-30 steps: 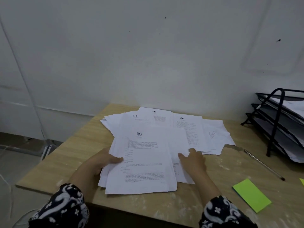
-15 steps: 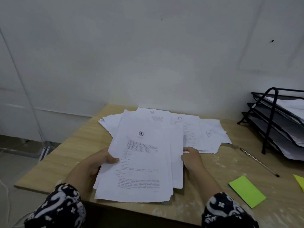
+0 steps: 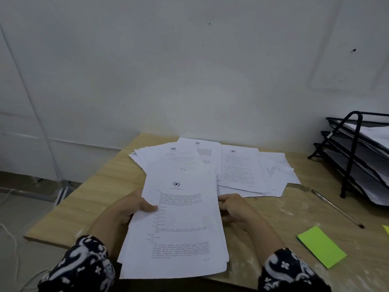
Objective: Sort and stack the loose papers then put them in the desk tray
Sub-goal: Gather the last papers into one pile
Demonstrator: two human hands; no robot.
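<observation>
I hold a stack of printed white papers (image 3: 179,224) above the near edge of the wooden desk (image 3: 101,186). My left hand (image 3: 130,209) grips the stack's left edge, thumb on top. My right hand (image 3: 235,209) holds its right edge, fingers partly hidden under the sheets. More loose papers (image 3: 237,167) lie spread out, overlapping, at the back of the desk. A black tiered desk tray (image 3: 355,157) stands at the far right with some sheets in its tiers.
A pen (image 3: 336,208) lies on the desk between the loose papers and the tray. A green sticky note pad (image 3: 321,246) lies at the near right. A white wall rises right behind the desk. Cables run along the floor on the left.
The gathered stack was lying on the desk under both hands; both hands have lifted it off and drawn it toward me, squaring its edges.
</observation>
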